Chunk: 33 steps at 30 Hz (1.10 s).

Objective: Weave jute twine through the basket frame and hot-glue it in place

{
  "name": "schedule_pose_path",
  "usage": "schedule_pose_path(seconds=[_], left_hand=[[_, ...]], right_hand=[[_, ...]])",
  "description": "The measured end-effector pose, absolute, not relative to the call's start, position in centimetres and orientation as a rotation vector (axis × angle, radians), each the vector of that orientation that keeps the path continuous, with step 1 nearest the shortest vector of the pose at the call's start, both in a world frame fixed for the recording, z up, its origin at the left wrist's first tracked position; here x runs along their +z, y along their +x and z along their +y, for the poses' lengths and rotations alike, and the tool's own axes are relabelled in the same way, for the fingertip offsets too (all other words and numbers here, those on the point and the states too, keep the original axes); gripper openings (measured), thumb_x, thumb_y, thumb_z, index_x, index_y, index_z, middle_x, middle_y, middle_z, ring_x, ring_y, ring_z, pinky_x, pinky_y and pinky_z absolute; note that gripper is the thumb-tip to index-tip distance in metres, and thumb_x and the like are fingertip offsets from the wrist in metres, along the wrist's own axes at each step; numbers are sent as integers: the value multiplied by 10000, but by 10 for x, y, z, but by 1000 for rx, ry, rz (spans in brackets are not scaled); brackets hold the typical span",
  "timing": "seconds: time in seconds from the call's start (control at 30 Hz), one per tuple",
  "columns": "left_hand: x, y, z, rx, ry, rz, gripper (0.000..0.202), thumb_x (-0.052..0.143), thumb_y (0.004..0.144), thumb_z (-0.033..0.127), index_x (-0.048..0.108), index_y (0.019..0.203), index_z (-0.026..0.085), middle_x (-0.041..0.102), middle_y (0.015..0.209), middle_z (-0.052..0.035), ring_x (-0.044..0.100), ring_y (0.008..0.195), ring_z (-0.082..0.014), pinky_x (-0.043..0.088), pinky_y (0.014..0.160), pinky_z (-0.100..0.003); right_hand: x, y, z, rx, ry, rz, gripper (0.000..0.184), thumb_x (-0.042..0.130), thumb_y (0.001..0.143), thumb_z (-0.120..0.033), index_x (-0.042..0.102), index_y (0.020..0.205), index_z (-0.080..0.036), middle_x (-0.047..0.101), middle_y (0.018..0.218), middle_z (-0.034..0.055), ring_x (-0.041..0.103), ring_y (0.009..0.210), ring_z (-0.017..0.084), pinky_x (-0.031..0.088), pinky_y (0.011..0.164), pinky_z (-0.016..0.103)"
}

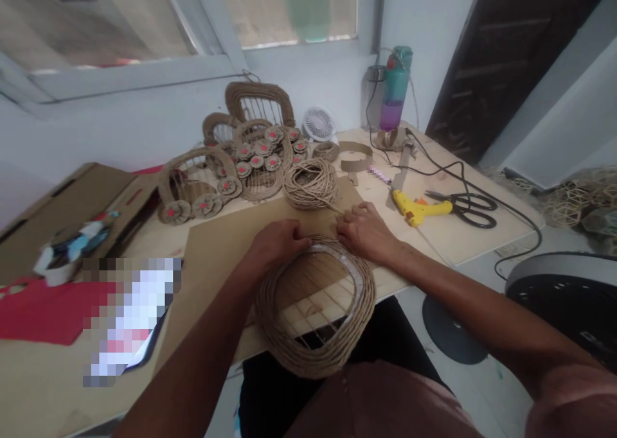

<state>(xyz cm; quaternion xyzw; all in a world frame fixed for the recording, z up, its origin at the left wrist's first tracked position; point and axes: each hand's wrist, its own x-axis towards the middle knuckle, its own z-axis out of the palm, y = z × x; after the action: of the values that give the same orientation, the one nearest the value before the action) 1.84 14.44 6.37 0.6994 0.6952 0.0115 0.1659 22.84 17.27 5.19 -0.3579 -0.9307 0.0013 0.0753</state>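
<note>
A round hoop wrapped in brown jute twine (315, 359), with thin strands strung across its opening, tilts over the table's front edge above my lap. My left hand (279, 245) is closed on the hoop's far left rim, the thumb and fingers near its inner edge. At the far right rim, my right hand (364, 232) has its fingers curled round a length of jute twine, pressed close to the hoop. That strand runs back to a loose coil of jute twine (311, 184) just beyond both hands. Under the hands lies a brown cardboard sheet (226, 239).
Twine-wrapped frames with red-centred flowers (260, 149) stand at the back. A yellow glue gun (419, 208) and black scissors (470, 210) lie to the right, with a cable (515, 207) trailing off the table. A phone (139, 322) rests left. Behind are a small fan (319, 124) and a bottle (396, 88).
</note>
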Motion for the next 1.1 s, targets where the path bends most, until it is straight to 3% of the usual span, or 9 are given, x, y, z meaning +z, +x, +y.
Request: schedule_pose_path(seconds=[0.33, 0.57, 0.9, 1.1], left_hand=[[66, 18, 146, -13, 1997, 1955, 257, 547, 787, 448, 606, 701, 213, 658, 705, -23, 603, 699, -194, 344, 589, -285], [66, 22, 147, -3, 2015, 1966, 241, 601, 759, 440, 604, 705, 205, 658, 714, -22, 596, 709, -197, 324, 582, -287], [65, 21, 152, -21, 1998, 1907, 236, 609, 755, 432, 590, 685, 208, 641, 680, -19, 590, 687, -196, 342, 591, -295], [66, 25, 153, -86, 2029, 1943, 237, 603, 755, 432, 576, 674, 211, 621, 658, -9, 570, 666, -184, 312, 575, -291]], right_hand=[[54, 237, 172, 25, -963, -2821, 143, 588, 881, -249, 690, 888, -149, 691, 957, 112, 534, 992, 246, 228, 992, 419], [58, 238, 162, 41, -955, -2796, 169, 536, 914, -224, 686, 853, -175, 700, 844, 74, 550, 929, 227, 205, 1011, 425], [58, 240, 143, 78, -925, -2797, 212, 515, 936, -215, 682, 814, -167, 686, 845, 64, 532, 920, 216, 216, 990, 413], [54, 242, 139, 98, -922, -2753, 181, 517, 940, -194, 692, 896, -180, 677, 890, 56, 523, 943, 207, 207, 1010, 407]])
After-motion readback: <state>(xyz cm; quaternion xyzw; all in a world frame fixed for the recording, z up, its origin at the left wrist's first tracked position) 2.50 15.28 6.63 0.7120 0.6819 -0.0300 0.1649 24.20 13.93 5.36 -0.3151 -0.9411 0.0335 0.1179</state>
